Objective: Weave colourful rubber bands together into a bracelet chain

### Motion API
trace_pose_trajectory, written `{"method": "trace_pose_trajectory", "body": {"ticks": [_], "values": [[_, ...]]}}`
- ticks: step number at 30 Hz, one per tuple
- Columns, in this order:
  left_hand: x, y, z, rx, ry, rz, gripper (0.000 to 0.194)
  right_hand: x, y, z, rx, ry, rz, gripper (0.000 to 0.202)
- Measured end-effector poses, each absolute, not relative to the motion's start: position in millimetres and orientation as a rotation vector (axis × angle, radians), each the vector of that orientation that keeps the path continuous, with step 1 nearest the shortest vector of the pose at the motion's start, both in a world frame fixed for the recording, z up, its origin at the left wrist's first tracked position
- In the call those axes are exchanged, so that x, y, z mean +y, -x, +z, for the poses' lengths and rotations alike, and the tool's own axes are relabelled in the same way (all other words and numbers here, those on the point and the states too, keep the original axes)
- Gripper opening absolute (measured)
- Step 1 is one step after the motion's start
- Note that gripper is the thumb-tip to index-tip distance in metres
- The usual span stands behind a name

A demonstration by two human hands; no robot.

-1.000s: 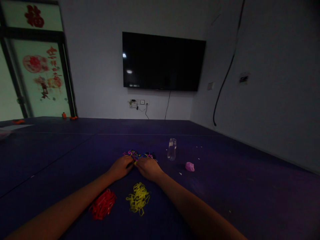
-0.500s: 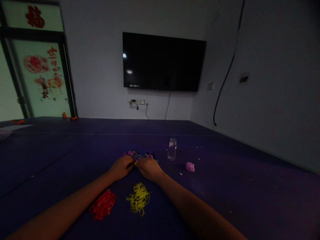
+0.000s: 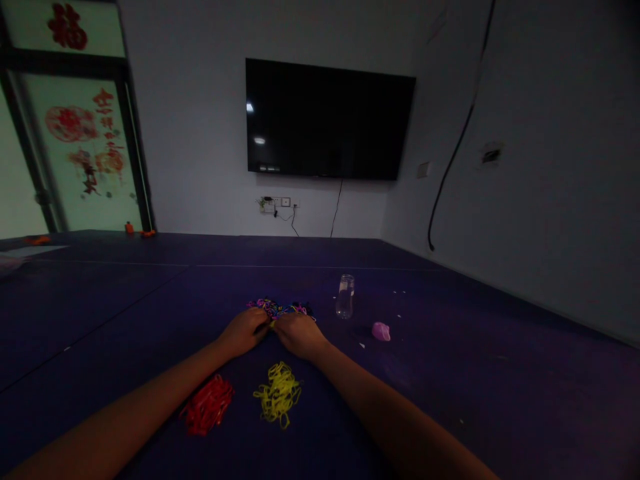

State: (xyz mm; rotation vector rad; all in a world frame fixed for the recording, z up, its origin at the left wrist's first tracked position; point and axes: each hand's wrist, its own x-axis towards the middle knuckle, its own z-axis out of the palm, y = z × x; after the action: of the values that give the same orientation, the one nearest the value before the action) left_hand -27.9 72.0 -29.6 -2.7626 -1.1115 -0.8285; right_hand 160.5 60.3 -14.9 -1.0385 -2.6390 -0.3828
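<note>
In the head view, your left hand (image 3: pixel 243 333) and right hand (image 3: pixel 300 335) have barely moved, so the handwork looks no further along. Fingers meet at a yellow bit (image 3: pixel 273 325); whether they grip it, I can't tell. From there: mixed bands (image 3: pixel 270 307) at twelve, bottle (image 3: pixel 345 298) two, pink lump (image 3: pixel 381 331) three, yellow bands (image 3: pixel 279 395) six, red bands (image 3: pixel 207 405) seven.

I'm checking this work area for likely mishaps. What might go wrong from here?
The left forearm runs close beside the red pile, so pulling back might scatter it. The yellow bit between the hands may drop into the multicoloured pile just behind. The clear bottle stands upright beyond the right hand; a wide swing might tip it.
</note>
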Motion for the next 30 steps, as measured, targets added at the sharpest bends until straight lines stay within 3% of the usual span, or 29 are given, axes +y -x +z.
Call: {"method": "trace_pose_trajectory", "body": {"ticks": [30], "values": [[73.6, 27.3, -31.0, -1.101, 2.753, -0.844, 0.014, 61.5, -161.0, -14.5, -2.665, 1.046, -0.366, 0.024]]}}
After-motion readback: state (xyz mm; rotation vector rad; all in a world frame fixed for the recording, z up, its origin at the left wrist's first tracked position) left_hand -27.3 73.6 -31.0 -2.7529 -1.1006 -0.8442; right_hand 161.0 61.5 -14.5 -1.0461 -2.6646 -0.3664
